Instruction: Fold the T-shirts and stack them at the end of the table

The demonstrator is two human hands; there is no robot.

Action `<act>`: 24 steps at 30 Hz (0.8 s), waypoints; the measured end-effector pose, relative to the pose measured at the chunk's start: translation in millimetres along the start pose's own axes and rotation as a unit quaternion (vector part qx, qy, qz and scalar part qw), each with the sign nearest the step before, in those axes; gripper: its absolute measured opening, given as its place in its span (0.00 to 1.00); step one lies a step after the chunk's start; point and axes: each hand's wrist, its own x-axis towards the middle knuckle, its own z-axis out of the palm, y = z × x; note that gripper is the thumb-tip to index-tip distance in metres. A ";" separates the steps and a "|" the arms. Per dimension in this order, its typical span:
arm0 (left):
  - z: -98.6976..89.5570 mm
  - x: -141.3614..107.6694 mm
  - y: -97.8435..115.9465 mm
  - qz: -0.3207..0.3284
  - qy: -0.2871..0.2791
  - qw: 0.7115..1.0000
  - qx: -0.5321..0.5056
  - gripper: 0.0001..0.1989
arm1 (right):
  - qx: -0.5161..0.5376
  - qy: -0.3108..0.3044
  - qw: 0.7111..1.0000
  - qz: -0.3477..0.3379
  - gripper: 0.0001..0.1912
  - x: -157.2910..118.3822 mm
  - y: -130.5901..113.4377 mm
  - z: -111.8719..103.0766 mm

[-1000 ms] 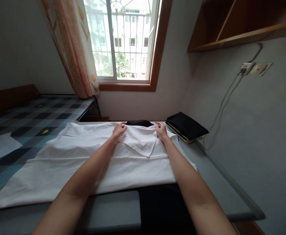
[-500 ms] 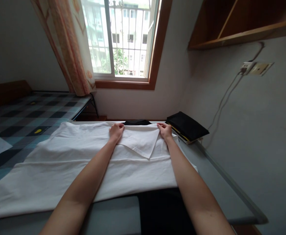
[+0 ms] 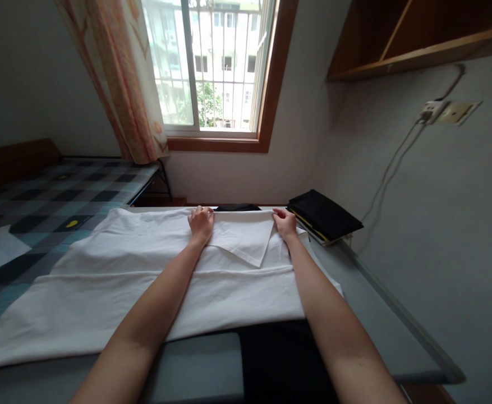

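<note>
A white cloth garment (image 3: 115,303) lies spread across the table, its left part reaching over toward the bed. My left hand (image 3: 202,223) pinches the far edge of a folded-over flap (image 3: 243,238). At the other end of that flap, my right hand (image 3: 285,222) is closed on the white fabric. The flap narrows to a pointed corner that faces toward me. Light wrinkles run across the cloth, and my forearms cover parts of it.
Beside the right wall, a black folder-like item (image 3: 325,216) rests on papers on the grey table (image 3: 376,314). A checkered bed (image 3: 102,182) with a paper sheet is at left. Black fabric (image 3: 279,359) lies near me. A wooden shelf (image 3: 422,50) hangs upper right.
The view has shifted slightly. Both hands still hold the flap's far edge, and the fingers of my left hand look a little more raised and bent.
</note>
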 end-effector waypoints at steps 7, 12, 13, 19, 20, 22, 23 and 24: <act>2.5 -4.0 4.0 0.035 0.009 0.997 0.068 0.10 | -0.170 0.033 0.985 -0.023 0.16 -4.6 -8.7 1.5; 3.1 -1.8 5.8 0.057 0.014 0.993 0.104 0.10 | -0.254 0.017 0.967 -0.010 0.14 -11.5 -19.2 6.1; 3.1 -0.8 6.1 0.068 0.011 0.992 0.107 0.11 | -0.273 0.011 0.962 -0.007 0.14 -12.2 -21.5 6.1; 5.1 10.9 6.6 0.094 -0.016 0.989 0.113 0.11 | -0.354 -0.023 0.935 -0.011 0.13 -2.4 -32.7 2.1; 6.2 14.0 6.4 0.097 -0.018 0.988 0.116 0.11 | -0.361 -0.025 0.932 -0.011 0.13 1.0 -33.8 2.0; 9.1 20.5 6.2 0.116 -0.018 0.985 0.124 0.11 | -0.374 -0.028 0.927 -0.012 0.14 7.8 -34.9 3.0; 11.0 23.7 6.1 0.129 -0.018 0.983 0.128 0.12 | -0.381 -0.028 0.924 -0.014 0.14 10.8 -34.7 4.1; 13.1 26.6 5.9 0.141 -0.018 0.981 0.131 0.12 | -0.387 -0.027 0.922 -0.016 0.14 13.1 -34.0 5.5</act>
